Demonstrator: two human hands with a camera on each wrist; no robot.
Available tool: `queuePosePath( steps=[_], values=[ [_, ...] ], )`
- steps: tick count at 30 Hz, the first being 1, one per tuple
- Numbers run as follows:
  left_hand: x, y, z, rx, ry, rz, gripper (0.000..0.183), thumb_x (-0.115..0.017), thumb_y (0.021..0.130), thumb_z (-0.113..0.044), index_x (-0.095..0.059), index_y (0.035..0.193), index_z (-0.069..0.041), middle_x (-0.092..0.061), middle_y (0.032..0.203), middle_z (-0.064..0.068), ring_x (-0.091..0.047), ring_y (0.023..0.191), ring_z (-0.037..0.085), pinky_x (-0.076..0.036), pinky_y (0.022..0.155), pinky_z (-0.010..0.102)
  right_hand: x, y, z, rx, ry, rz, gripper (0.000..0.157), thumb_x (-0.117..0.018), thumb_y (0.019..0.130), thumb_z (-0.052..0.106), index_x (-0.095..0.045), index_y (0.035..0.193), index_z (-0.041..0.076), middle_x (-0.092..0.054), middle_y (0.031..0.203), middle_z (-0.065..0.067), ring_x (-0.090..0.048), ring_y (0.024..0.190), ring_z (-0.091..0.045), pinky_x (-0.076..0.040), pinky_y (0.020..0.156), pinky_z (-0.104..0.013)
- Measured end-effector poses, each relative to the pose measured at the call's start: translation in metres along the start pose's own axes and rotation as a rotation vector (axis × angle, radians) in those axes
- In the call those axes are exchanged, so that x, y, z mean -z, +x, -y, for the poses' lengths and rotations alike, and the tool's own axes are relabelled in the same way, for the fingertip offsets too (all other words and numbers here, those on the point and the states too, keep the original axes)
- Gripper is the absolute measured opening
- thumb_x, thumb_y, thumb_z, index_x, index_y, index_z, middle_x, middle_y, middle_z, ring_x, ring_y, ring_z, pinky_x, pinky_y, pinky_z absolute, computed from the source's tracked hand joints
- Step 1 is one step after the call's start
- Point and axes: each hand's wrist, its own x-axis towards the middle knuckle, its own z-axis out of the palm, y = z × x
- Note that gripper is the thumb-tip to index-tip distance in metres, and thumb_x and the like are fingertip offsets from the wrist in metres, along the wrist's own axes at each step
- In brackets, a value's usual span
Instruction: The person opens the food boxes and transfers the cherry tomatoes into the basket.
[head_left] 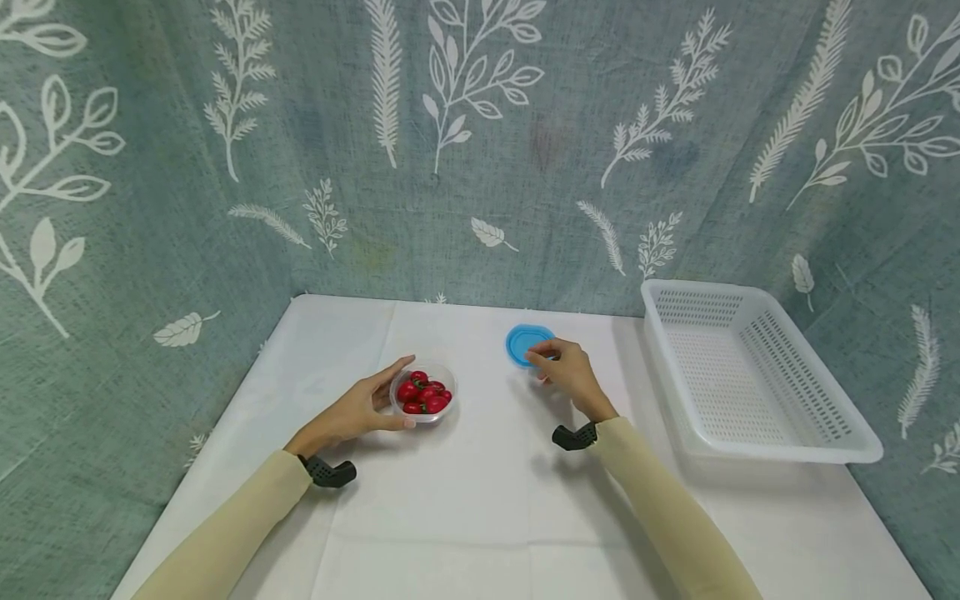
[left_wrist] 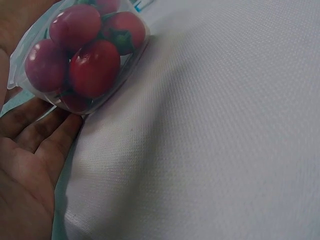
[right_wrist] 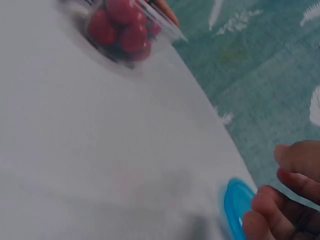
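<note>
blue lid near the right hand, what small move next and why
Probably pinch the blue lid by its rim with the right hand: its fingers are over the lid's edge, the lid lies apart from the uncovered clear tub of red fruits, and the left hand holds that tub. Whether the fingers touch the lid is unclear.

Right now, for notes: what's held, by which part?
Left hand holds the clear tub by its sides; whether the right hand pinches the blue lid is unclear.

Green-blue cloth backdrop (head_left: 551, 258), white leaf prints (head_left: 489, 232), around back and sides of white-covered table (head_left: 465, 500).
</note>
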Motion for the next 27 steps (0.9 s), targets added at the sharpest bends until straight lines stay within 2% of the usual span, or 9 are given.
queuePosePath(
  steps=[5,10,14,23,27],
  values=[
    [0.0,0.0,-0.002,-0.008,-0.002,-0.004,0.11,-0.09,0.082,-0.032,-0.02,0.166,-0.028,-0.02,0.169,0.004,-0.02,0.155,0.028,-0.032,0.118,0.041,-0.015,-0.005,0.018,0.074,-0.027,0.109,0.036,-0.076,0.096,0.035,-0.072,0.121,0.011,-0.071,0.11,-0.008,-0.069,0.086,-0.038,-0.062,0.073,-0.049],
    [0.0,0.0,-0.001,-0.012,-0.014,-0.002,0.108,-0.09,0.082,-0.032,-0.022,0.166,-0.027,-0.02,0.169,0.004,-0.019,0.155,0.028,-0.031,0.119,0.044,-0.027,-0.012,0.034,0.171,-0.023,0.189,0.031,-0.079,0.094,0.034,-0.073,0.118,0.015,-0.071,0.115,-0.003,-0.068,0.086,-0.042,-0.061,0.072,-0.056],
    [0.001,0.0,-0.001,-0.008,-0.013,-0.01,0.107,-0.09,0.082,-0.031,-0.023,0.165,-0.029,-0.021,0.169,0.004,-0.021,0.155,0.03,-0.031,0.119,0.047,-0.036,-0.017,0.047,0.249,-0.015,0.281,0.036,-0.08,0.093,0.034,-0.072,0.121,0.013,-0.069,0.12,-0.007,-0.068,0.086,-0.043,-0.06,0.07,-0.058],
    [0.001,0.002,0.001,-0.006,0.006,-0.015,0.109,-0.091,0.081,-0.032,-0.022,0.166,-0.026,-0.023,0.169,0.007,-0.022,0.154,0.033,-0.031,0.119,0.052,-0.06,-0.025,0.063,0.364,-0.108,0.449,0.038,-0.079,0.094,0.03,-0.07,0.128,0.016,-0.068,0.129,-0.006,-0.067,0.083,-0.018,-0.062,0.066,-0.047],
    [0.0,0.003,0.001,0.001,0.013,-0.01,0.11,-0.091,0.081,-0.033,-0.022,0.166,-0.027,-0.022,0.169,0.007,-0.021,0.154,0.034,-0.03,0.119,0.054,-0.07,-0.026,0.065,0.425,-0.185,0.492,0.04,-0.079,0.094,0.03,-0.069,0.131,0.016,-0.067,0.13,-0.003,-0.066,0.082,-0.013,-0.061,0.067,-0.035]
  ],
)
